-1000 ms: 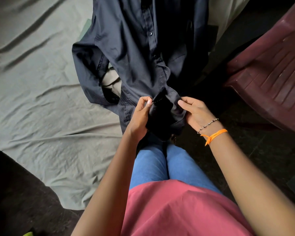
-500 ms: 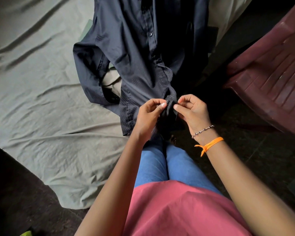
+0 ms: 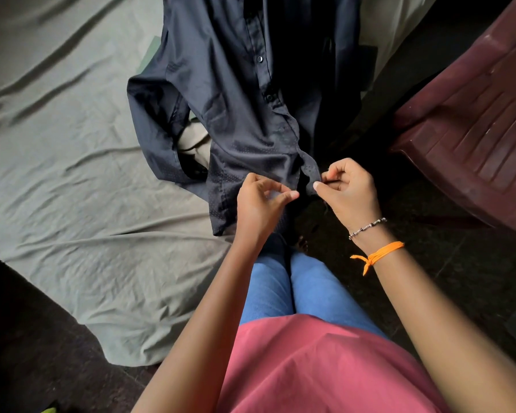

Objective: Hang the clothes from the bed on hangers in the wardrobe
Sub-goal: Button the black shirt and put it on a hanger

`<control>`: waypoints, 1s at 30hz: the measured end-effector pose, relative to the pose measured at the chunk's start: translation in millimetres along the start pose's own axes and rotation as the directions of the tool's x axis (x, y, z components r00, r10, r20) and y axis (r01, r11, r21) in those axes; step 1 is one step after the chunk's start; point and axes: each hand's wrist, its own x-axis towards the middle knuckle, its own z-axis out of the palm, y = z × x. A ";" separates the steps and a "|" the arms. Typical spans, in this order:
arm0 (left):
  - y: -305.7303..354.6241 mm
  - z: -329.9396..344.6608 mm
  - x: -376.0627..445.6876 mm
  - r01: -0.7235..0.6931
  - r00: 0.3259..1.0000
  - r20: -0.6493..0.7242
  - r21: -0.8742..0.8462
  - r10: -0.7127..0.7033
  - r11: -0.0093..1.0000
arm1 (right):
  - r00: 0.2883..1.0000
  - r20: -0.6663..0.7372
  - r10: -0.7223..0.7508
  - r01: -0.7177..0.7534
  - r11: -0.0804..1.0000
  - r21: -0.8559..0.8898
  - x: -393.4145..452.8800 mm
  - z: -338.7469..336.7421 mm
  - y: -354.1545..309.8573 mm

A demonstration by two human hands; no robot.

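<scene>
A dark navy button-up shirt [image 3: 239, 93] lies front-up over the corner of the bed [image 3: 66, 174], its lower hem hanging toward me. My left hand [image 3: 261, 201] has thumb and forefinger pinched together on the shirt's left front panel near the hem. My right hand [image 3: 347, 189] pinches the edge of the button placket at the lowest part of the shirt, fingers curled. The two hands sit a few centimetres apart. No hanger or wardrobe is in view.
A grey-green sheet covers the bed. A beige garment [image 3: 192, 138] peeks out from under the shirt's sleeve. A maroon plastic chair [image 3: 471, 114] stands close on the right. Dark floor [image 3: 459, 278] lies below, with my legs against the bed corner.
Both hands came together from spreading the hem to pinching the placket edges. Since half a second ago they have drawn slightly apart, the right hand shifting right with the placket edge.
</scene>
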 end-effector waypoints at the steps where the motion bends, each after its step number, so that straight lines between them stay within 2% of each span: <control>1: 0.3 1.4 -1.4 0.015 1.000 0.012 0.005 -0.015 1.000 | 1.000 -0.003 -0.017 0.017 0.999 -0.029 -2.6 1.2 -1.0; 4: 1.1 5.1 -7.5 0.132 0.990 0.080 -0.199 -0.118 0.971 | 0.998 0.002 -0.067 0.067 0.993 -0.092 -10.2 7.8 -3.5; 7: 0.4 5.6 -11.5 0.275 0.958 0.196 -0.396 -0.212 0.876 | 0.998 -0.021 -0.067 0.065 0.995 -0.082 -12.4 10.0 -3.1; 10: 0.3 4.7 -12.9 0.365 0.926 0.284 -0.494 -0.250 0.789 | 0.995 -0.046 -0.083 0.079 0.992 -0.095 -13.6 9.9 -0.4; 14: 3.2 6.4 -14.7 0.391 0.915 0.309 -0.522 -0.259 0.758 | 0.991 -0.074 -0.110 0.100 0.987 -0.124 -18.5 14.6 3.3; 19: 4.7 4.4 -11.0 0.351 0.931 0.261 -0.462 -0.254 0.814 | 0.991 -0.131 0.015 -0.005 0.997 0.078 -21.7 16.8 2.1; 22: 3.6 3.5 -11.1 0.334 0.938 0.240 -0.421 -0.251 0.843 | 0.990 -0.127 0.062 -0.044 0.990 0.137 -22.1 18.1 1.4; 27: -0.3 4.6 -11.4 0.339 0.940 0.193 -0.411 -0.283 0.846 | 0.994 -0.098 0.051 -0.039 0.992 0.121 -25.2 22.3 3.3; 30: -1.2 4.3 -11.9 0.335 0.941 0.188 -0.417 -0.280 0.845 | 0.991 -0.093 0.094 -0.080 0.987 0.142 -26.3 23.0 7.7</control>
